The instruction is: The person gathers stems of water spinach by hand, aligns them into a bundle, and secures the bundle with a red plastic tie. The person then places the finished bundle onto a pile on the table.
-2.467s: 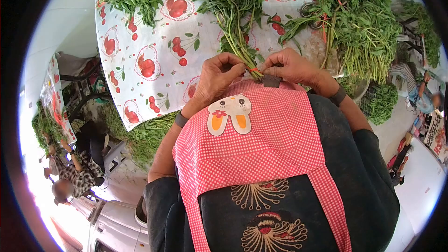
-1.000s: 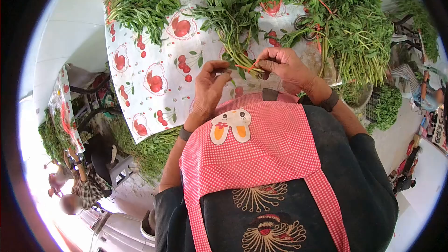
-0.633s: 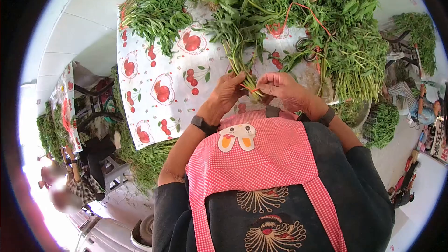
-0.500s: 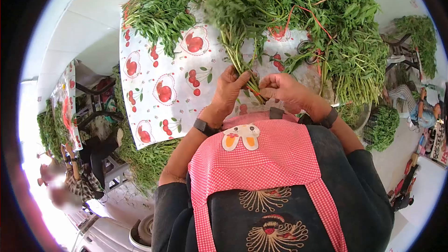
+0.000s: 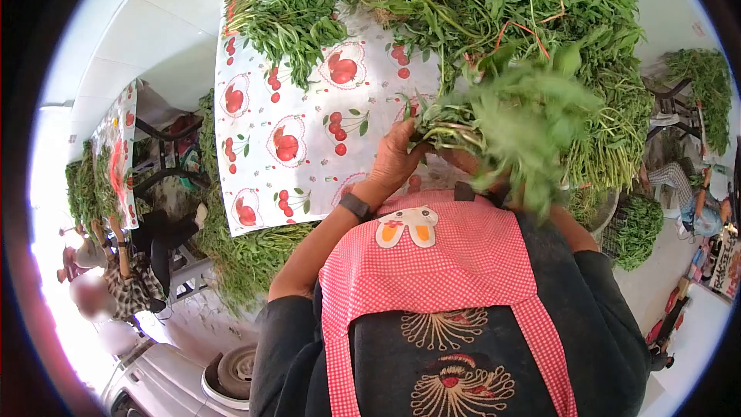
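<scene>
A leafy green bunch (image 5: 532, 120), blurred by motion, lies tilted to the right in front of my chest. My left hand (image 5: 397, 156) is closed around the left end of its stems. Beneath the leaves, my right hand (image 5: 461, 161) shows only in part near the stems; its fingers are hidden. Under both hands is the tablecloth (image 5: 309, 177) with red fruit prints. A large heap of greens (image 5: 478, 0) spreads over the far and right side of the table, with red ties among it.
A smaller pile of greens (image 5: 285, 19) sits at the table's far left corner. More greens (image 5: 251, 262) hang below the near left edge. Co-workers are at the far left (image 5: 131, 278) and far right (image 5: 698, 205). A vehicle (image 5: 170, 382) stands at lower left.
The bunch has swung from pointing away from me to pointing right, and its leaves now cover most of my right hand. The whole view has shifted slightly.
</scene>
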{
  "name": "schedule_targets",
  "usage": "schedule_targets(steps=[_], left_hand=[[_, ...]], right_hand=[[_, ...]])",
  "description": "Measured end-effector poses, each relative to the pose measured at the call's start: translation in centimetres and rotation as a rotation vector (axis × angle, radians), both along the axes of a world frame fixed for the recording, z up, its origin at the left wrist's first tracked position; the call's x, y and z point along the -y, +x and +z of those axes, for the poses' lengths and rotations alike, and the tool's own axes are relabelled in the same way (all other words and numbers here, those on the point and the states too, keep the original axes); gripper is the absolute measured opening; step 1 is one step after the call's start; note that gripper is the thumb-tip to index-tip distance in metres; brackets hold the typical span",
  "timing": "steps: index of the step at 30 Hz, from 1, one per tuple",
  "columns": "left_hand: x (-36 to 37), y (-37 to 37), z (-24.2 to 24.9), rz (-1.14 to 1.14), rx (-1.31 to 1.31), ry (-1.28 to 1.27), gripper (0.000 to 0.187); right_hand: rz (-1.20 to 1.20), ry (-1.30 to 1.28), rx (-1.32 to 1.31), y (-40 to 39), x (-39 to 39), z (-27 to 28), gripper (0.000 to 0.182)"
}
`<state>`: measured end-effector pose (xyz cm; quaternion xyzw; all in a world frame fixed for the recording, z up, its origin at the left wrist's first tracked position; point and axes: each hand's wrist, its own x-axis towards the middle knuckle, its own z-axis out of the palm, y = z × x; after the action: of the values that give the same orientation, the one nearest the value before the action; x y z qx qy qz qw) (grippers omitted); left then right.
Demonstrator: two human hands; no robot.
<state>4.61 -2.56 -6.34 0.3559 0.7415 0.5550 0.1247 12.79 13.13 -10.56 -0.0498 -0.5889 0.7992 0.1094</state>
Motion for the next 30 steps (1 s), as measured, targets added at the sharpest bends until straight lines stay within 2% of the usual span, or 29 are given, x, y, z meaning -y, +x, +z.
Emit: schedule_targets(steps=[2, 3, 5, 6, 9, 13, 15, 16, 17, 19, 20, 21, 22, 23, 24, 25, 27, 28, 30], left_hand=[[0.4, 0.1, -1.3, -0.026, 0.026, -0.074, 0.039], [0.2, -0.2, -0.5, -0.023, 0.023, -0.07, 0.039], [0.4, -0.1, 2.4, -0.083, -0.18, -0.123, 0.038], [0.2, 0.0, 3.0, -0.103, -0.11, -0.084, 0.039], [-0.1, 0.0, -1.1, -0.082, -0.13, 0.014, 0.039], [0.3, -0.1, 2.4, -0.074, -0.304, -0.114, 0.037], [0.3, -0.2, 3.0, -0.053, -0.311, -0.1, 0.031], [0.4, -0.2, 2.8, -0.042, -0.189, -0.125, 0.028], [0.6, -0.3, 2.4, -0.027, -0.071, -0.15, 0.026], [1.1, -1.3, 1.2, -0.01, -0.125, -0.156, 0.024], [1.6, -1.8, 1.4, -0.023, 0.071, -0.305, 0.025], [2.1, -2.3, 1.5, -0.035, 0.269, -0.449, 0.025], [3.0, -2.5, 0.5, -0.058, 0.152, -0.379, 0.027], [3.7, -2.7, -0.6, -0.056, 0.155, -0.375, 0.027], [4.2, -2.5, -0.8, -0.076, 0.224, -0.352, 0.028], [4.6, -2.2, -0.7, -0.097, 0.295, -0.331, 0.029], [4.7, -1.8, 0.1, -0.104, 0.371, -0.292, 0.031], [4.6, -1.7, 0.8, -0.115, 0.444, -0.254, 0.033], [4.3, -1.7, 2.0, -0.125, 0.505, -0.204, 0.035]], right_hand=[[-0.014, 0.032, 0.03, 1.7, 0.0, 0.6, 0.038], [-0.006, 0.039, 0.044, 2.0, 0.1, 1.2, 0.038], [0.006, 0.049, 0.068, 2.6, 0.2, 2.2, 0.039], [0.017, 0.049, 0.072, 2.3, 0.0, 2.5, 0.039], [0.045, 0.062, 0.077, 3.0, -0.1, 3.7, 0.04], [0.066, 0.084, 0.104, 4.3, 0.3, 7.5, 0.04], [0.277, 0.009, 0.163, 3.7, -0.1, 10.6, 0.037], [0.41, 0.101, 0.293, 2.4, -0.8, 1.4, 0.037], [0.405, 0.102, 0.294, 2.0, -0.4, 1.9, 0.037], [0.39, 0.014, 0.468, 0.8, 1.2, 4.4, 0.041], [0.388, 0.009, 0.476, 1.3, 1.0, 4.9, 0.041], [0.434, 0.233, 0.462, 1.9, 0.3, 5.3, 0.045], [0.478, 0.46, 0.441, 2.3, -0.4, 6.0, 0.049], [0.52, 0.69, 0.413, 2.3, -0.9, 6.8, 0.054], [0.44, 0.635, 0.493, 2.4, -0.7, 10.3, 0.059], [0.445, 0.634, 0.499, 2.2, -0.7, 11.0, 0.059], [0.078, 1.092, 0.017, 1.4, -1.0, 11.5, 0.068], [0.077, 1.093, 0.021, 0.8, -1.2, 10.8, 0.068], [-0.024, 1.443, -0.067, -0.7, -1.6, 7.9, 0.057]])
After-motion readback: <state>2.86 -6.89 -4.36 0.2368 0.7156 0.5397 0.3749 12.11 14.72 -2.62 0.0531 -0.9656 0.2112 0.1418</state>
